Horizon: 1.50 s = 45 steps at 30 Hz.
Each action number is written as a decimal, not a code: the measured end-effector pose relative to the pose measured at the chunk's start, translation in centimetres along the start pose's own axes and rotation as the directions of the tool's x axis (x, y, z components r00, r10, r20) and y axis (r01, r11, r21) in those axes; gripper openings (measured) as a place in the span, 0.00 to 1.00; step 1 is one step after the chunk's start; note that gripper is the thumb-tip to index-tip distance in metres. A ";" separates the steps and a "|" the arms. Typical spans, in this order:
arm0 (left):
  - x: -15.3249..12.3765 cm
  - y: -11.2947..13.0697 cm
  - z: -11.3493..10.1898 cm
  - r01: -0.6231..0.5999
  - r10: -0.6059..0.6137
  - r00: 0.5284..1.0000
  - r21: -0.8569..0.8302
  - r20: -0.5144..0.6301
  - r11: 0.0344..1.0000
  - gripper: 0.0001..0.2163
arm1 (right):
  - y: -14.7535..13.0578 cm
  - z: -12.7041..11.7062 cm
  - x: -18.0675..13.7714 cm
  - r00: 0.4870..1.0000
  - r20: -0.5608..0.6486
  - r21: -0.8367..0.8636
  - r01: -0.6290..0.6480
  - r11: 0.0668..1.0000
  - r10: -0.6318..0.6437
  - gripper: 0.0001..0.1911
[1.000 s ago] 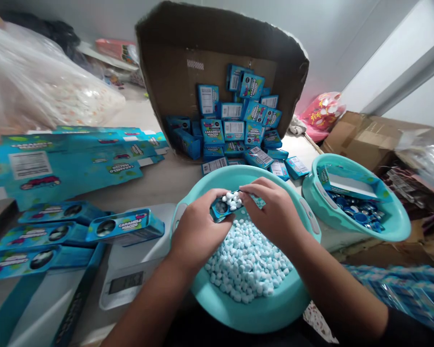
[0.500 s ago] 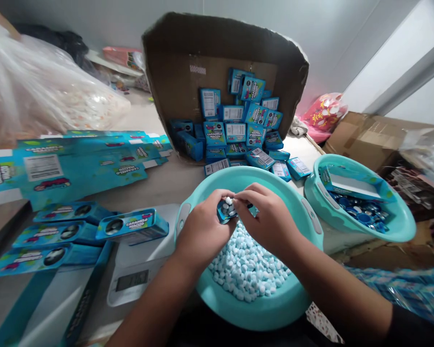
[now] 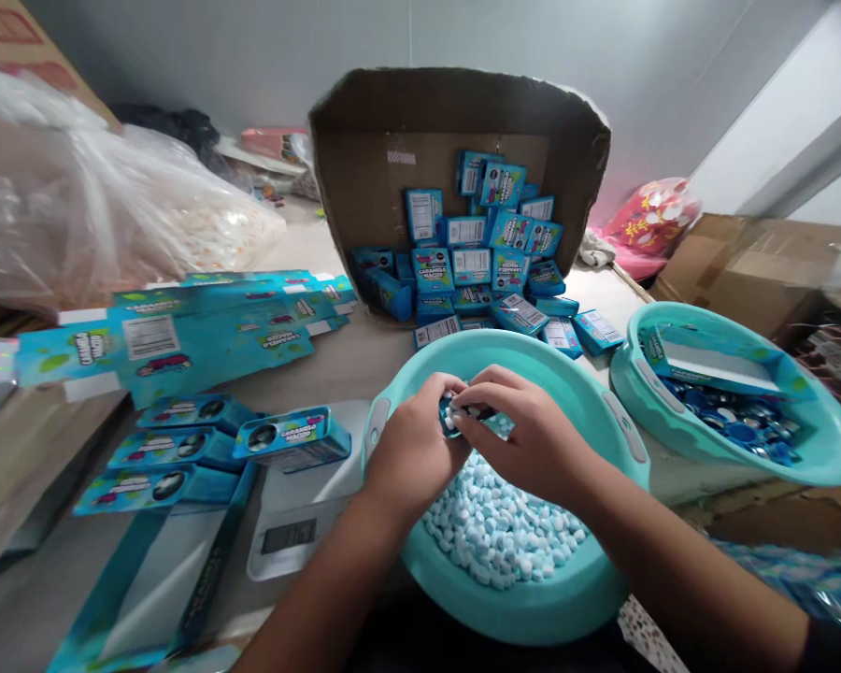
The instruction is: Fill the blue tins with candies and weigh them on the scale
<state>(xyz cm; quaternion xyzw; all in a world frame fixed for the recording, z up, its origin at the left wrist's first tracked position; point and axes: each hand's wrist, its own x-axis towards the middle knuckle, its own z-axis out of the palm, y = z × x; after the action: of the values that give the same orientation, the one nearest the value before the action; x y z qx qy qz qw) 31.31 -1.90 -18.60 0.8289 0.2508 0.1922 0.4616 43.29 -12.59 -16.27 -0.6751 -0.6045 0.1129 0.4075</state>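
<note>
My left hand [image 3: 412,451] and my right hand [image 3: 529,439] meet over a teal basin [image 3: 606,439] heaped with small pale blue candies [image 3: 501,528]. Together they grip a small blue candy box [image 3: 451,412], mostly hidden by the fingers. The right fingers press on its open end. A white digital scale [image 3: 301,509] lies just left of the basin, with a blue box [image 3: 291,439] lying on it.
A tipped cardboard carton [image 3: 364,168] at the back holds several filled blue boxes [image 3: 473,252]. A second teal basin [image 3: 823,444] at right holds blue caps. Flat box blanks [image 3: 203,327] and assembled boxes [image 3: 161,458] lie at left, plastic bags [image 3: 91,215] behind.
The loose candies heaped on the box's open end are gone from sight and my right fingers have closed over it. The camera view shifted, so everything sits further right.
</note>
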 end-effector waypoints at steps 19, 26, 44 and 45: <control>-0.1 0.1 0.0 -0.047 0.047 0.999 0.045 0.010 0.998 0.22 | 0.9 -1.8 -0.1 0.998 0.068 0.130 -0.006 0.991 -0.002 0.17; -0.3 -0.2 0.2 -0.043 0.043 0.999 0.007 0.011 0.999 0.20 | 1.1 -1.0 -0.2 0.986 0.112 -0.026 0.125 0.992 -0.122 0.08; -0.2 0.0 0.1 0.022 -0.022 1.000 -0.020 0.009 1.000 0.19 | 0.9 -2.0 -0.4 0.986 0.102 0.117 0.121 0.986 -0.133 0.09; -0.2 0.0 0.2 0.019 -0.019 1.000 -0.015 0.001 1.000 0.19 | 0.9 -1.9 -0.4 0.986 0.092 0.121 0.125 0.985 -0.137 0.10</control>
<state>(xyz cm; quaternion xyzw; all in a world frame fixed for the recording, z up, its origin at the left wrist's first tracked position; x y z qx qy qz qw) 31.20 -2.13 -18.72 0.8230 0.2569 0.1893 0.4700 45.09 -13.71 -15.79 -0.6028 -0.6597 0.1540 0.4215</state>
